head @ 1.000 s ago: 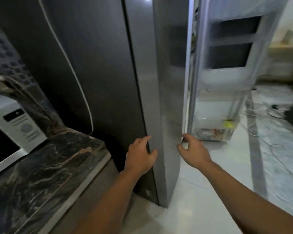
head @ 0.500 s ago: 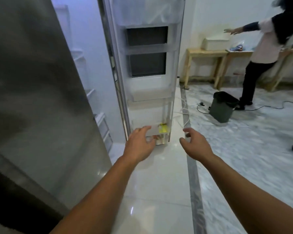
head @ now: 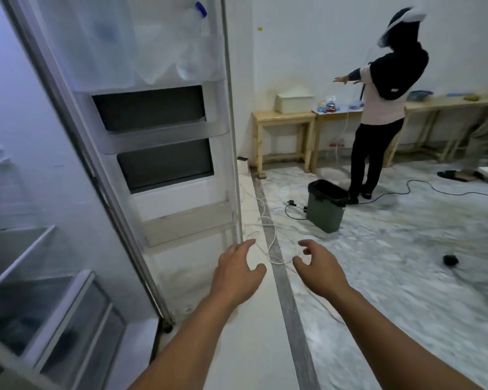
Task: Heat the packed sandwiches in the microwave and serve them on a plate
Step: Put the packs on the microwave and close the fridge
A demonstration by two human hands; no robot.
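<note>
The fridge door (head: 164, 153) stands swung wide open, its inner racks facing me. To the left is the fridge interior (head: 26, 249) with glass shelves and drawers. My left hand (head: 237, 274) hovers in front of the door's lower edge, fingers apart, holding nothing. My right hand (head: 319, 271) floats beside it over the floor, fingers spread and curled, also holding nothing. No sandwiches, microwave or plate are in view.
A dark waste bin (head: 326, 205) stands on the marble floor, with cables (head: 268, 237) trailing near the fridge door. Another person (head: 383, 108) stands at wooden tables (head: 283, 119) along the far wall. A small black object (head: 450, 259) lies on the floor at right.
The view has swung right from the fridge's side to its open front. Both hands have left the door edge and now hang free in front of the open door.
</note>
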